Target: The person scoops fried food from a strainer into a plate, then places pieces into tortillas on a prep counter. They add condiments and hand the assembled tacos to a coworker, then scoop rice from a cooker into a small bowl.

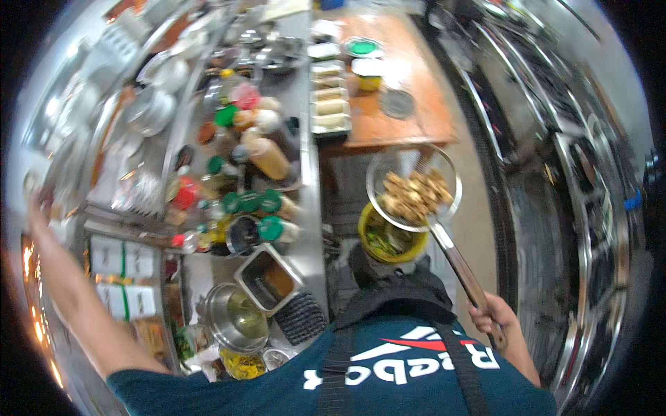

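My right hand (497, 317) is closed around the handle of a round mesh strainer (454, 260), held out in front of me. Browned chunks of food (415, 195) lie in its mesh bowl. Below and partly behind the strainer stands a yellow bucket (422, 251) with green scraps inside. Stretched far to the left, my left hand (39, 200) is at the picture's rim, close to a shelf with stacked pale dishes (66, 166). Its fingers are small and blurred, so whether they touch or hold anything does not show.
Sauce bottles (267, 158) and green-lidded jars (277, 229) crowd the steel counter (313, 208). Nearer are a square metal pan (260, 277) and a steel pot (222, 315). An orange table (433, 114) with a row of containers stands ahead. Metal-framed kitchen equipment (562, 132) runs along the right.
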`<act>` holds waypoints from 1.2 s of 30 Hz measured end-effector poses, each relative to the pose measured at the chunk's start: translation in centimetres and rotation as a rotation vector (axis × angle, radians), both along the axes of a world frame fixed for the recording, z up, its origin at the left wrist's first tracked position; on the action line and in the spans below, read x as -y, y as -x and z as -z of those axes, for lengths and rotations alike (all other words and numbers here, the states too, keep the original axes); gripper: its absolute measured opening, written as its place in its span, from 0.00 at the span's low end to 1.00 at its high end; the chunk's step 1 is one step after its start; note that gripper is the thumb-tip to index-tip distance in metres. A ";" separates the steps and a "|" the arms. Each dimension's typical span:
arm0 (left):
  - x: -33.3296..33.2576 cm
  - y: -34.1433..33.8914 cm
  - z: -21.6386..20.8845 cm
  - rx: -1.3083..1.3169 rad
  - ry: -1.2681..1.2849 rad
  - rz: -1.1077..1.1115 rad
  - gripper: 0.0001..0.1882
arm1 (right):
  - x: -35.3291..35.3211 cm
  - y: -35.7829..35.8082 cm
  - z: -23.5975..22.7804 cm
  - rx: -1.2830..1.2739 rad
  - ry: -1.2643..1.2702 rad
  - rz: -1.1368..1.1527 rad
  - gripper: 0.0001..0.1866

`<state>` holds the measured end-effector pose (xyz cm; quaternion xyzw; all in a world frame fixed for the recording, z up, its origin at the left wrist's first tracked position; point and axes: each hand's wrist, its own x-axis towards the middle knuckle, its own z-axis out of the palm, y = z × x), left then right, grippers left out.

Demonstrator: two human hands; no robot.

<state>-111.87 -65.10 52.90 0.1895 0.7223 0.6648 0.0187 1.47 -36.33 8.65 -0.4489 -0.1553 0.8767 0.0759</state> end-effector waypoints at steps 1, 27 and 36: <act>0.4 0.2 -1.0 0.017 -0.019 -0.020 0.20 | -0.2 0.2 -0.8 -0.065 0.003 0.009 0.25; -55.7 -78.3 51.3 0.792 -0.213 0.569 0.29 | -30.1 -5.7 -8.8 0.014 -0.524 -0.280 0.16; -68.9 -84.3 56.9 0.903 -0.279 0.589 0.28 | -40.6 -9.6 -2.0 0.044 -0.656 -0.338 0.14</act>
